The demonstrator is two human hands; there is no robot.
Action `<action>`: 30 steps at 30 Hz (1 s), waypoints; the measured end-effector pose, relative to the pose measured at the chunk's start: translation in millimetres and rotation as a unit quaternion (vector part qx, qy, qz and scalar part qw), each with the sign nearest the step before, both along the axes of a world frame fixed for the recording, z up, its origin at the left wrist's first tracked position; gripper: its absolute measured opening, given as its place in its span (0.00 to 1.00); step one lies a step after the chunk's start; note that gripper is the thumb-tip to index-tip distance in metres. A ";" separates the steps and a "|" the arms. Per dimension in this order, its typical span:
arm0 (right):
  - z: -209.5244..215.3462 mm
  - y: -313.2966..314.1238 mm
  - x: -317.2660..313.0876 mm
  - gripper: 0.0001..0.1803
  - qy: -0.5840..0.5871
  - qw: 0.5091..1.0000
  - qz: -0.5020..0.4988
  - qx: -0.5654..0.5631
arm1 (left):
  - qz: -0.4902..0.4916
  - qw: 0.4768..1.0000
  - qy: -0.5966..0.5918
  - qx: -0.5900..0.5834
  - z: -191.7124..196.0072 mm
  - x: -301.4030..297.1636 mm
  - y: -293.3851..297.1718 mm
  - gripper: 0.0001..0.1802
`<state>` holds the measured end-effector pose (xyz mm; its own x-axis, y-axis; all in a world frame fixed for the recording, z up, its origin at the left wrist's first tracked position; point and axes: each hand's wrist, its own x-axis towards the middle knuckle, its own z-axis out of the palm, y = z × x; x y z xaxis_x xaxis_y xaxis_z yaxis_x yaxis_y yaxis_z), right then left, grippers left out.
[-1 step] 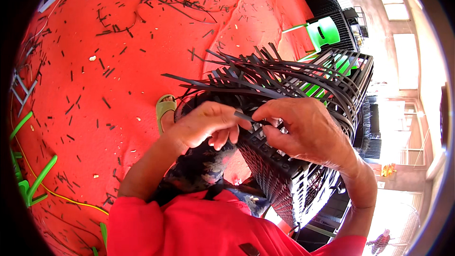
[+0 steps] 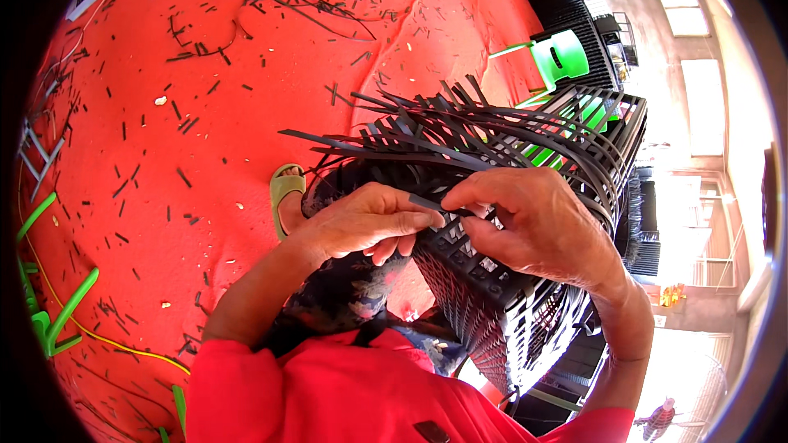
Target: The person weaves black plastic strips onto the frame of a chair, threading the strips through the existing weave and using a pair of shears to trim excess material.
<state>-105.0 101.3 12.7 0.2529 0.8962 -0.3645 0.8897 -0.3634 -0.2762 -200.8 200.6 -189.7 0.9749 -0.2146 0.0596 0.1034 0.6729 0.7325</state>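
A black woven basket (image 2: 472, 312) leans on its side against my legs, its weave made of flat strips. Long loose black strips (image 2: 492, 143) fan out from its far side and curve to the right. My left hand (image 2: 365, 221) pinches the end of one dark flat strip (image 2: 424, 203) between thumb and fingers at the basket's upper edge. Just to the right, my right hand (image 2: 533, 226) has its thumb and index finger closed on the same strip, close to the weave. The hands' fingertips nearly meet there.
Short black offcuts lie scattered over the red floor covering (image 2: 271, 74). A green chair (image 2: 560, 57) stands beyond the basket, and green chair legs (image 2: 70, 312) show at left. Near them runs a yellow cable (image 2: 123, 346). My foot wears a green sandal (image 2: 283, 189).
My left hand has shifted slightly right, and its thumb now lies stretched along the strip toward my right hand. My right hand has barely moved.
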 end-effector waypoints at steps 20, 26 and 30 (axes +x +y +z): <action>-1.3 9.0 -2.8 0.06 -0.139 0.963 0.113 -0.202 | -0.210 0.977 -0.022 0.038 3.3 33.6 12.5 0.18; 16.6 -5.4 -13.1 0.12 -0.102 0.988 0.085 -0.074 | -0.105 0.990 0.006 0.097 16.5 27.4 11.7 0.11; 30.0 -42.9 -55.5 0.24 -0.175 0.970 0.163 0.046 | -0.042 0.994 0.012 0.099 4.2 25.1 18.2 0.12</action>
<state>-160.5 58.4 42.6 0.0451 0.9740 -0.2219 0.9983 -0.0359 0.0455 -175.7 218.8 -185.6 0.9537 -0.3004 -0.0156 0.1728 0.5045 0.8460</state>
